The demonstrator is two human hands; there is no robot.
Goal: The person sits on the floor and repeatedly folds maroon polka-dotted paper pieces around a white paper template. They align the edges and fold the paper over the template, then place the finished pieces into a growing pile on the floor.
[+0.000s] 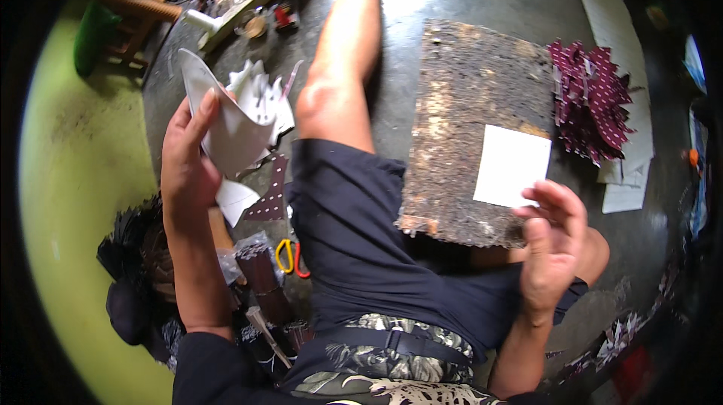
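My left hand (187, 150) is raised at the left, its thumb and fingers closed on a bent, curved white sheet (235, 137). A rough, speckled brown-grey board (453, 126) lies across my bent right leg. On its lower right part rests a flat white square piece (514, 164). My right hand (553, 243) hovers by the square's lower right corner with fingers apart and nothing in them. Whether a fingertip touches that corner I cannot tell.
Maroon dotted fabric pieces (591, 100) lie in a heap on pale sheets right of the board. White scraps (260, 96) and yellow-and-red-handled scissors (292, 258) sit by my left leg. Dark bundles (263, 284) crowd my left side; a brown stool (139, 9) stands far left.
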